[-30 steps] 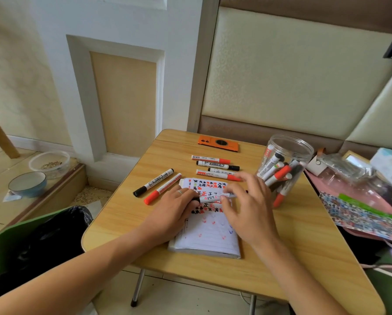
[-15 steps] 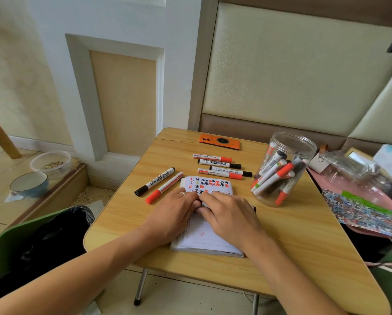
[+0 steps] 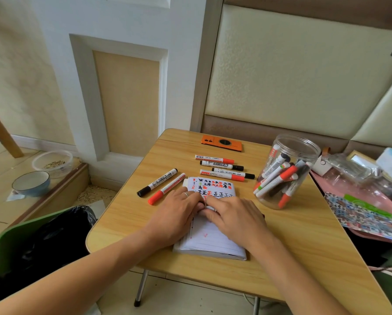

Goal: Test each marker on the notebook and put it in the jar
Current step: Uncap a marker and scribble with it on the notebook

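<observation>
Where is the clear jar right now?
In the head view the clear jar stands upright on the right side of the table, right of the notebook and the four loose markers behind it.

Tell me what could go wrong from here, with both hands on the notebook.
Both hands, left and right, hide the marker between them, so a cap may be left loose. The jar stands close to the right hand; a quick reach could tip it. The six loose markers could roll if the table is bumped.
</observation>
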A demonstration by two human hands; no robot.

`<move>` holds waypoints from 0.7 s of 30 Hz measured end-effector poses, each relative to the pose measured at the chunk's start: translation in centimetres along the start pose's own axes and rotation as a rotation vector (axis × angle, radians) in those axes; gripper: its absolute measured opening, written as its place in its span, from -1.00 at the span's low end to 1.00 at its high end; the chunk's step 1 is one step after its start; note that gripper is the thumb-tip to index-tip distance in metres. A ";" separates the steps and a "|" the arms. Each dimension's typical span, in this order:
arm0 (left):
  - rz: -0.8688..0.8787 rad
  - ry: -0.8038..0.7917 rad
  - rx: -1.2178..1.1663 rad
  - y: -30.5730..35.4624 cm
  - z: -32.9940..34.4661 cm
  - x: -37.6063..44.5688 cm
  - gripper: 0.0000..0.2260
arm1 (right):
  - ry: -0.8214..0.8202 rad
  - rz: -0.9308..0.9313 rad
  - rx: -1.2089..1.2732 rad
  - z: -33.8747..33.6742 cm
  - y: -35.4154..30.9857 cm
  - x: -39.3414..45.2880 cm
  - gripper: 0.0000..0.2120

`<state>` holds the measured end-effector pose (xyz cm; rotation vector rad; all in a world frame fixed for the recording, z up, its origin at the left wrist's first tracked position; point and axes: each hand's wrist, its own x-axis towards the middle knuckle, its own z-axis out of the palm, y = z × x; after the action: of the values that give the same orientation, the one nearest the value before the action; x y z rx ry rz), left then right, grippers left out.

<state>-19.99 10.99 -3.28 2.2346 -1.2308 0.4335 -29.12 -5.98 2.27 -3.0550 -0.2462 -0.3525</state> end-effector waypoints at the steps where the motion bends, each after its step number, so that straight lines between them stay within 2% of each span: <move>1: -0.016 0.018 -0.005 0.1 -0.1 0.0 -0.67 | 0.004 0.021 0.019 -0.1 0.0 0.0 -0.67; 5: -0.154 0.058 -0.035 -0.1 -0.1 0.0 -0.78 | 0.061 0.151 0.101 0.1 0.9 -0.4 -0.79; 9: -0.195 -0.060 -0.077 -0.4 -0.2 0.0 -0.81 | 0.228 0.293 0.311 0.5 1.9 -0.6 -0.83; 12: -0.212 -0.159 -0.134 0.0 -0.5 0.1 -0.74 | 0.293 0.336 0.641 0.4 2.0 -0.6 -0.81; 15: -0.213 -0.237 -0.168 0.0 -0.7 0.0 -0.56 | 0.300 0.474 1.140 0.1 2.0 -0.5 -0.86; 18: -0.159 -0.278 -0.135 0.1 -0.9 0.2 -0.57 | 0.233 0.619 1.618 0.2 2.2 -0.5 -0.66; 21: -0.145 -0.321 -0.084 0.4 -1.2 0.1 -0.43 | 0.224 0.605 1.760 0.1 2.5 -0.6 -0.60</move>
<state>-20.27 11.42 -2.16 2.3626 -1.2036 -0.0354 -29.29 -8.51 1.91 -1.2302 0.2710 -0.2043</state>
